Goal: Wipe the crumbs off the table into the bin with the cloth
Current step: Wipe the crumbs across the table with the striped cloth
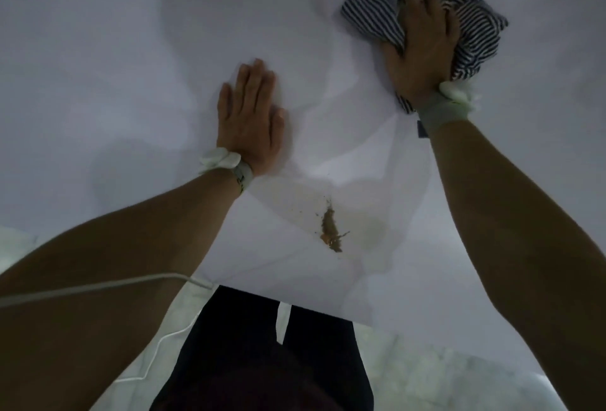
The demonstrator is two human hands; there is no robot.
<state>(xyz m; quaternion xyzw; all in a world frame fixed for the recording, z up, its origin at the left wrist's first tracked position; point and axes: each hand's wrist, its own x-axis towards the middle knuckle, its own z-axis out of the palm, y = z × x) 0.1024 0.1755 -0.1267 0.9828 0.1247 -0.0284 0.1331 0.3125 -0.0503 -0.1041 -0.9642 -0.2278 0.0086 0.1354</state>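
Observation:
A small heap of brown crumbs (330,230) lies on the white table (114,66), close to its near edge. My right hand (423,46) presses down on a bunched blue-and-white striped cloth (478,33) at the far right of the table, well beyond the crumbs. My left hand (251,118) lies flat on the table with fingers together, left of and beyond the crumbs, holding nothing. No bin is in view.
The table's near edge (295,300) runs just below the crumbs, with dark trousers (262,345) under it. A white cable (98,286) crosses my left forearm. Pale marble floor (442,374) shows at the bottom right.

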